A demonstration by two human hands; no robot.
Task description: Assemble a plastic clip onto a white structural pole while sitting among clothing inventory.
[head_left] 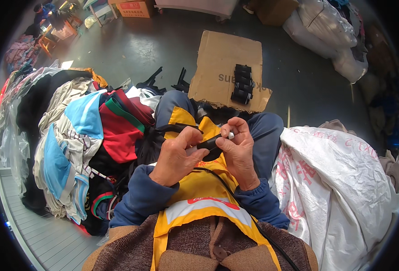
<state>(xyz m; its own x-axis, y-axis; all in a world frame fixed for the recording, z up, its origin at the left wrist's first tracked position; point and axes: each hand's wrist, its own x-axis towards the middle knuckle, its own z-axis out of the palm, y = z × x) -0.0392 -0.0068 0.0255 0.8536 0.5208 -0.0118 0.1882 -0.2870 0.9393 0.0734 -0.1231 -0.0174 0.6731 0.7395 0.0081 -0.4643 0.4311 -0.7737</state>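
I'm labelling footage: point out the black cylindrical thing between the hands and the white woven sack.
Black cylindrical thing (209, 143), head view: its dark middle.
White woven sack (332, 192), head view: its creased middle.

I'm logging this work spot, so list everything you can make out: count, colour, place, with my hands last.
Black item: one, black with a white tip, between the hands
Black pieces: several, exact count unclear, black, on the cardboard sheet
Cardboard sheet: one, brown, on the floor ahead
Clothing pile: one, mixed blue, beige, red and black, left
Woven sack: one, white with red print, right
Cardboard boxes: at least two, brown, top edge
Plastic-wrapped bundles: count unclear, pale, upper right
Apron: one, yellow, worn
Sleeves: two, blue, lower middle
Left hand: one, bare, centre
Right hand: one, bare, centre
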